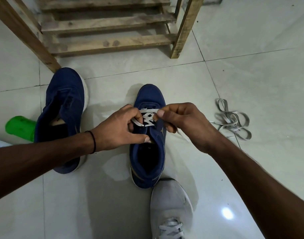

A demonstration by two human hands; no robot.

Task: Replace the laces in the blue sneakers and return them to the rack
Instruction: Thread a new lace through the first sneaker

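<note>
Your left hand (pixel 118 130) and right hand (pixel 184 121) pinch the white lace (pixel 148 119), half-threaded in the right sneaker (pixel 147 163) — the left sneaker (pixel 65 107) shows none.

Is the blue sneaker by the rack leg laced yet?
No, the sneaker by the rack leg shows no lace at all.

This looks like a room in a home, perhaps near the entrance. The tiled floor (pixel 251 49) is pale and glossy, and a rough slatted wooden rack (pixel 106 25) stands on it. A blue sneaker (pixel 65 107) sits by its leg, and loose grey laces (pixel 232 119) lie heaped on the tiles.
</note>
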